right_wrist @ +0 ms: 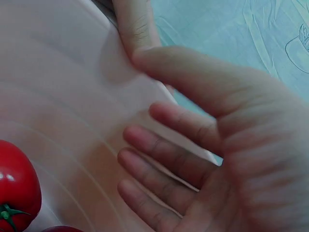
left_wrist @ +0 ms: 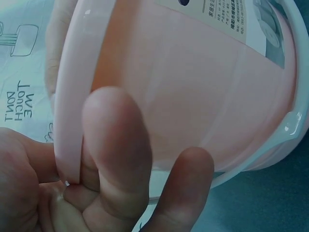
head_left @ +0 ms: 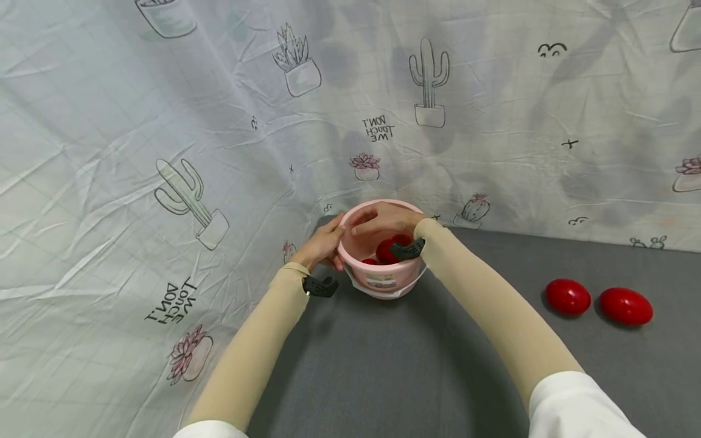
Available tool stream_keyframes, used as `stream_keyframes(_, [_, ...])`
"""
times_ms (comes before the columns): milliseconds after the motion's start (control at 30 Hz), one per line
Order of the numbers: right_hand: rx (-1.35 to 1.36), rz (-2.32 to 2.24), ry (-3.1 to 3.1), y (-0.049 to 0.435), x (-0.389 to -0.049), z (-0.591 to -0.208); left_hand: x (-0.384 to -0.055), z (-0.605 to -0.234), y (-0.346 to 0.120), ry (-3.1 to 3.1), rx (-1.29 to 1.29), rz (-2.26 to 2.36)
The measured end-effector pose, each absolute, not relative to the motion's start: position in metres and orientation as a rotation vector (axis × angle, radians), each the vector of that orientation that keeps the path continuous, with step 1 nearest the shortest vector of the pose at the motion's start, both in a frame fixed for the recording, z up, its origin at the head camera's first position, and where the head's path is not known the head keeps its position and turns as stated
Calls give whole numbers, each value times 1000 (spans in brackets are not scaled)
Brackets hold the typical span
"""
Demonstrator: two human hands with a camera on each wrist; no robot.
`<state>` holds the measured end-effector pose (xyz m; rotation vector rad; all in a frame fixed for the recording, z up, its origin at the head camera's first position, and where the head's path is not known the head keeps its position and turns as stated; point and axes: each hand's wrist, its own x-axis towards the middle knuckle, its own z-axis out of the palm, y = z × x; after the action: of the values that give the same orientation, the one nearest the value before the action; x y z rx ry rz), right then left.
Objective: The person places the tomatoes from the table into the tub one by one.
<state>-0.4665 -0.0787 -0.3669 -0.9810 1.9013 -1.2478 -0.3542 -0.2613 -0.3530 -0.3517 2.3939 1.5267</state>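
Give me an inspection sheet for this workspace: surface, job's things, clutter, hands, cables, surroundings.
Surface: grey mat.
Job's things: pink bucket with red tomatoes inside.
Clutter: two red items on the mat to the right, apart from the bucket.
Hands: left hand grips the bucket's rim; right hand is over the bucket, fingers relaxed inside it, holding nothing.
Cables: nothing seen.
Surroundings: cactus-print sheet behind and to the left.

Beige arm sleeves, black wrist straps
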Motion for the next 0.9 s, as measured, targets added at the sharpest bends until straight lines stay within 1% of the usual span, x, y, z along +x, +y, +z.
stream_keyframes(367, [-856,-1397,1936,-42,-469,-372,-365,-365,-231,2356,-283,1523])
stream_keyframes(533, [-857,-1459,1934,-16,-464,-364,-369,-370,-220,2356,-245,1519])
stream_keyframes(667, [-925,-1483,1962,5,-456,-343,-367,-371,-226,2349,-226,1535])
stream_keyframes(900, [-1084,-1628,1980,45,-436,-282,-356,-357,-262,2402,-287,1530])
